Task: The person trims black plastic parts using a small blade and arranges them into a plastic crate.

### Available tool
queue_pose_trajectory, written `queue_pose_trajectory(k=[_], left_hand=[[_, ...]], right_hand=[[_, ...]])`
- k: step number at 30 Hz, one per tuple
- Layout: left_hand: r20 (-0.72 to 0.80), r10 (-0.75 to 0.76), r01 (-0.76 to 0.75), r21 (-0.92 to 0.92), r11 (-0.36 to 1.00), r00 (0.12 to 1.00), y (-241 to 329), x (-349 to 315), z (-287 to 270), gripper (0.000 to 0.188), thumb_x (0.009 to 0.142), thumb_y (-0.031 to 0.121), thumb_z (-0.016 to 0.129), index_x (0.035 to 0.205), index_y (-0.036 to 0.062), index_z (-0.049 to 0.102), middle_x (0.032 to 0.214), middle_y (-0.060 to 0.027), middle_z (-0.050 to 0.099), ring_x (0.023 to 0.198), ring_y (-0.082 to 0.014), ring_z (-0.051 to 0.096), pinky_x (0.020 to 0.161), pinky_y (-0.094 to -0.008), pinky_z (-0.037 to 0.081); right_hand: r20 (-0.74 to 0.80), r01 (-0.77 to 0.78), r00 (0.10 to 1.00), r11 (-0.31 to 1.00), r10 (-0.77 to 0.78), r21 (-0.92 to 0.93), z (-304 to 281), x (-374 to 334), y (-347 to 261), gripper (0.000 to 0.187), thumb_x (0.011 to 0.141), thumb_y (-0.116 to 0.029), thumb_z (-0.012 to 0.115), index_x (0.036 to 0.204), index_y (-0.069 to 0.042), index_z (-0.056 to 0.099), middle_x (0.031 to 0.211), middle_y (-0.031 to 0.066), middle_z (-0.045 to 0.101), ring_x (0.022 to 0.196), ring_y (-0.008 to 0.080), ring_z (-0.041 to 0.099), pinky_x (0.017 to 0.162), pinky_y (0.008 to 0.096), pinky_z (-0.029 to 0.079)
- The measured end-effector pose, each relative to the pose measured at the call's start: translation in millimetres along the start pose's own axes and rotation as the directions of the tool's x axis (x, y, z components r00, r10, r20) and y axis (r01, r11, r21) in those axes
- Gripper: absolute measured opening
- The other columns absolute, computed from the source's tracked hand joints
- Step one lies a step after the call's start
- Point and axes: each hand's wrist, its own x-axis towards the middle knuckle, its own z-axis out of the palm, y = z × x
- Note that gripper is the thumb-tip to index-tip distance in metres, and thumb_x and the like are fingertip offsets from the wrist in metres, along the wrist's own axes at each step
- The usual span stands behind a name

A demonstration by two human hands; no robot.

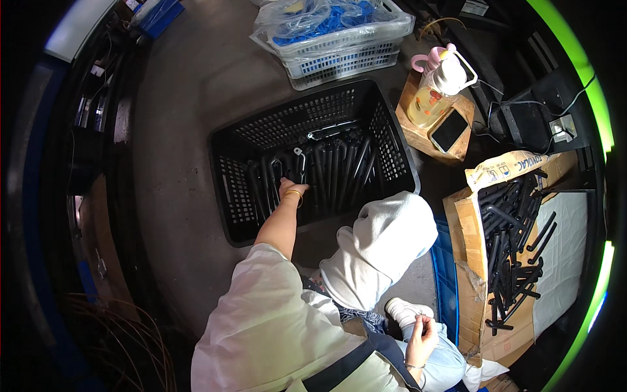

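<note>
Head view: grey floor bearing a large black rectangular plastic crate with lattice walls. To the right, a tan open cardboard carton. Left hand inside the crate, fingers among slender black rod-shaped parts; grip hidden, impossible to tell. Right hand near the lap, fingers curled closed, nothing visible between. Apparent progress: one row already laid side by side in the crate; loose black bent rods left in the carton. Finish: dark, smooth-looking; silvery metal piece just beyond the left hand.
</note>
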Motion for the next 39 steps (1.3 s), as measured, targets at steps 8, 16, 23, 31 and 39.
queue_pose_trajectory(k=[8, 16, 23, 31, 39], left_hand=[[0.047, 0.356, -0.356, 0.008, 0.934, 0.933, 11.9, -6.5, -38.9, 0.083, 0.064, 0.022, 0.081, 0.132, -0.0055, 0.044, 0.127, -0.0264, 0.058, 0.121, -0.0361, 0.056, 0.102, -0.0363, 0.046], [0.026, 0.705, -0.501, 0.722, 0.477, 0.709, 65.1, 66.4, -106.2, 0.051, 0.071, 0.008, 0.074, 0.117, 0.0157, 0.055, 0.118, -0.0073, 0.062, 0.118, -0.0275, 0.056, 0.099, -0.0445, 0.043], [-0.115, 0.748, -0.494, 0.684, 0.537, 0.654, 56.9, 75.3, -90.3, 0.055, 0.074, 0.013, 0.075, 0.124, 0.0146, 0.055, 0.128, -0.0069, 0.051, 0.123, -0.0267, 0.046, 0.106, -0.0426, 0.035], [0.073, 0.090, -0.102, 0.172, 0.980, 0.993, 28.6, 8.7, 11.7, 0.125, 0.059, 0.064, 0.082, 0.147, -0.0006, 0.020, 0.141, -0.0244, 0.037, 0.131, -0.0363, 0.041, 0.111, -0.0414, 0.034], [0.049, -0.120, 0.104, 0.251, 0.962, 0.992, 66.6, -19.8, 27.4, 0.113, 0.064, 0.046, 0.085, 0.145, 0.0084, 0.015, 0.135, -0.0176, 0.036, 0.129, -0.0320, 0.037, 0.106, -0.0440, 0.039]], right_hand=[[-0.017, -0.005, 1.000, 0.999, 0.004, -0.047, -5.7, 2.4, 4.6, 0.016, 0.092, -0.011, 0.062, 0.084, 0.002, 0.062, 0.064, 0.0012, 0.055, 0.060, 0.0072, 0.044, 0.055, 0.0256, 0.039], [-0.041, 0.087, 0.995, 0.985, -0.094, -0.147, 13.7, 0.6, -13.6, 0.018, 0.095, -0.011, 0.061, 0.082, 0.001, 0.059, 0.067, 0.0007, 0.055, 0.063, 0.0057, 0.044, 0.057, 0.0232, 0.039], [-0.090, 0.034, 0.994, 0.972, -0.057, -0.231, 17.3, -1.0, -32.3, 0.019, 0.094, -0.013, 0.062, 0.083, 0.002, 0.060, 0.065, 0.0004, 0.052, 0.061, 0.0067, 0.042, 0.056, 0.0247, 0.038], [0.037, -0.098, 0.993, 0.971, 0.109, -0.220, 8.6, 8.9, 15.3, 0.020, 0.094, -0.015, 0.062, 0.083, 0.002, 0.059, 0.067, 0.0016, 0.052, 0.063, 0.0081, 0.043, 0.059, 0.0256, 0.039], [-0.008, -0.112, 0.994, 0.983, 0.112, -0.146, 8.2, 3.9, 16.7, 0.020, 0.094, -0.015, 0.062, 0.083, 0.001, 0.059, 0.069, 0.0032, 0.054, 0.065, 0.0088, 0.045, 0.061, 0.0261, 0.041]])
